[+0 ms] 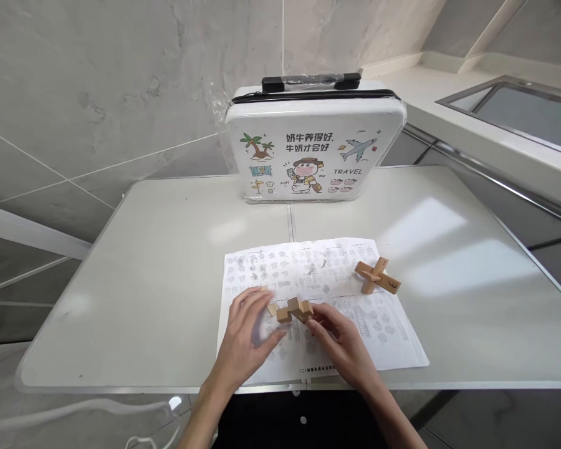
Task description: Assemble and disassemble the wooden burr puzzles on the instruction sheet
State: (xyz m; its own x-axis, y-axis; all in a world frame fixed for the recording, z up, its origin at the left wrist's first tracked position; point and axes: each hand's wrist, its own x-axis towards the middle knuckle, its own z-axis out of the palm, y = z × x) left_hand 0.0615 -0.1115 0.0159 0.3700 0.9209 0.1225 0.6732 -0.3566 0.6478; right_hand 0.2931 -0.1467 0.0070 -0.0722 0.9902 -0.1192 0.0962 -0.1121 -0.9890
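My right hand pinches a notched wooden block between thumb and fingers, just above the printed paper. To its left, my left hand is curved with thumb and fingers apart; I see nothing gripped between them. A small pale wooden piece shows beside the left fingertips, partly hidden by them. Whether it touches the notched block I cannot tell. Over on the paper's right side lies a cross of interlocked wooden bars, with a dark mark on one bar.
A white hard-shell suitcase with cartoon prints and clear plastic wrap stands at the back of the pale folding table. Behind it is a grey tiled wall. A counter with an inset sink runs along the right.
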